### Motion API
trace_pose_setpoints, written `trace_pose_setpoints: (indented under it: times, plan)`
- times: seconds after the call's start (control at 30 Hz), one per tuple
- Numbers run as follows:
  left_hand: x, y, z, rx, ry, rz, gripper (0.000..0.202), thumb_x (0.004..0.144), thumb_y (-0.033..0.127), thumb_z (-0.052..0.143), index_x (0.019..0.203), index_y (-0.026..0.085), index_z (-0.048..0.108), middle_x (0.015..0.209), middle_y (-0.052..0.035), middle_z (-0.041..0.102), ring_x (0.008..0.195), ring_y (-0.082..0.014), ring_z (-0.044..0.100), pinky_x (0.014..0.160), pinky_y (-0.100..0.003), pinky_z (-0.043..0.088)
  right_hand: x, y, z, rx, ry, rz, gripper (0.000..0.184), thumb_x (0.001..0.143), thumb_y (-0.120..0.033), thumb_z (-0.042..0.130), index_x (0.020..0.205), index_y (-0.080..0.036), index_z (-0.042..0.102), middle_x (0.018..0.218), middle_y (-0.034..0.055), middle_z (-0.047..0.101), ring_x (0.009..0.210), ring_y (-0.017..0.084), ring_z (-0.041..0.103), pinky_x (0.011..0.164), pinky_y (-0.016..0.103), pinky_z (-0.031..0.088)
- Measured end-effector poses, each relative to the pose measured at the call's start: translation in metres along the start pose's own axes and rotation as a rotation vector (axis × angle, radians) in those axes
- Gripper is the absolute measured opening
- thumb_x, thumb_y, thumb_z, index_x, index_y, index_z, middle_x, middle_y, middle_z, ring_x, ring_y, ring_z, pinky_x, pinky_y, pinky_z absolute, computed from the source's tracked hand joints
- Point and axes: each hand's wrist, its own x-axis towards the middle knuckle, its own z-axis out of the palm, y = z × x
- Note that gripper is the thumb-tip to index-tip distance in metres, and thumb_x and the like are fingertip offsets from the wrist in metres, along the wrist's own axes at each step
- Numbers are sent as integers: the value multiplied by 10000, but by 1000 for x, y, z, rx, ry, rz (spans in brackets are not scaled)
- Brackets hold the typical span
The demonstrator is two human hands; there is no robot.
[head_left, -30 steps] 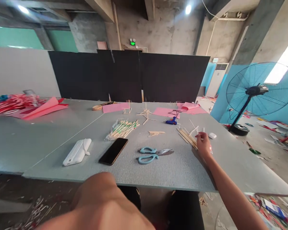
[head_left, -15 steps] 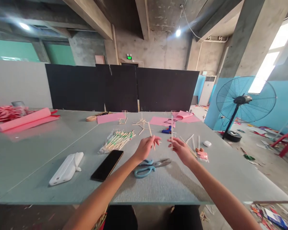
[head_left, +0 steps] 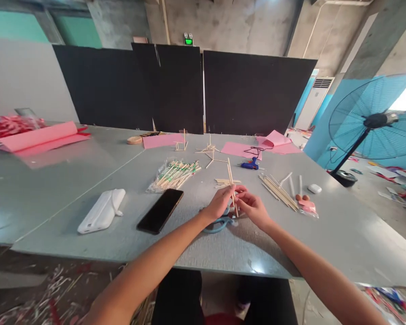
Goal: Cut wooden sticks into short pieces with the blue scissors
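Two thin wooden sticks [head_left: 229,173] stand nearly upright side by side, their lower ends by my fingertips. My left hand [head_left: 220,204] is closed on them from the left. From the right, my right hand [head_left: 253,209] pinches them lower down; the fingers overlap, so the exact grip is partly hidden. Beneath both hands lie blue-handled scissors [head_left: 218,225], mostly covered. Just beyond the hands are a few short wooden pieces [head_left: 223,182]. To the right rests a bunch of loose wooden sticks [head_left: 279,192].
Left of my hands are a phone [head_left: 160,211], a white power bank [head_left: 102,211] and a bag of sticks [head_left: 176,175]. Farther back stand a stick frame [head_left: 209,148] and a blue glue gun [head_left: 249,164]. Clear glue sticks [head_left: 301,184] and a white case [head_left: 314,188] lie right.
My hands have come together; the stick that was in the right hand now stands beside the left hand's stick. The view has tilted down, showing more of the table and floor.
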Motion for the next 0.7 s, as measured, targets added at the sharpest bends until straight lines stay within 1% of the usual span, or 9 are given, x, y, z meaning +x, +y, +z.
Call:
trace_pose_setpoints:
  times: [0.07, 0.13, 0.17, 0.23, 0.33, 0.4, 0.5, 0.6, 0.7]
  plan:
    - [-2, 0, 1, 7, 6, 3, 735, 1028, 759, 468, 1179, 122, 804, 915, -117, 755, 824, -241, 676, 711, -333, 538, -2, -4, 0, -38, -52, 19, 584, 788, -766, 829, 883, -193, 770, 796, 40, 776, 642, 159, 692, 618, 284, 540]
    - [-4, 1, 2, 16, 11, 4, 737, 1028, 773, 465, 1175, 135, 805, 815, -75, 704, 677, -187, 595, 617, -301, 483, -4, -8, 2, -69, -85, 22, 569, 872, -753, 764, 866, -185, 774, 779, 42, 760, 647, 157, 685, 617, 280, 540]
    - [-6, 2, 3, 15, 8, -1, 734, 1027, 775, 465, 1168, 140, 806, 808, -68, 695, 647, -174, 573, 596, -295, 471, -5, -9, 3, -70, -94, 16, 565, 892, -746, 748, 861, -183, 776, 763, 39, 747, 646, 154, 676, 614, 277, 538]
    - [-8, 2, 6, -16, -12, -26, 723, 1025, 772, 471, 1162, 144, 802, 880, -85, 723, 668, -181, 603, 603, -301, 497, -7, -10, 5, -47, -103, -7, 553, 894, -737, 755, 858, -185, 776, 724, 22, 714, 627, 141, 647, 600, 269, 530]
    - [-8, 3, 10, -90, -46, -73, 705, 1028, 759, 470, 1158, 143, 787, 1042, -131, 774, 793, -233, 694, 665, -340, 563, -7, -10, 6, -20, -113, -25, 531, 865, -723, 793, 820, -194, 759, 689, 7, 690, 587, 127, 610, 586, 271, 526]
    - [-7, 3, 10, -90, -14, -35, 676, 1045, 730, 461, 1116, 143, 787, 1081, -144, 789, 901, -258, 719, 766, -369, 589, -7, -10, 5, -11, -135, 6, 526, 844, -719, 816, 817, -198, 749, 709, 17, 717, 601, 136, 627, 610, 288, 549]
    - [-3, 4, 7, -76, 77, 82, 607, 1074, 661, 461, 1067, 147, 783, 1092, -145, 803, 1014, -262, 713, 904, -388, 574, -8, -12, 4, -18, -188, 61, 523, 827, -708, 839, 818, -194, 740, 732, 31, 751, 615, 139, 638, 637, 296, 556]
    - [1, 5, 4, -108, 135, 126, 538, 1068, 622, 514, 1081, 149, 770, 1055, -141, 814, 965, -244, 713, 841, -367, 560, -10, -14, 4, -53, -235, 52, 507, 868, -682, 817, 801, -185, 739, 716, 32, 749, 587, 119, 593, 605, 272, 510]
    - [4, 6, 1, -148, 171, 141, 521, 1056, 630, 545, 1075, 151, 749, 983, -133, 816, 908, -233, 718, 775, -350, 542, -12, -13, 5, -68, -291, 74, 503, 892, -675, 797, 825, -179, 756, 730, 39, 757, 576, 112, 570, 572, 258, 472]
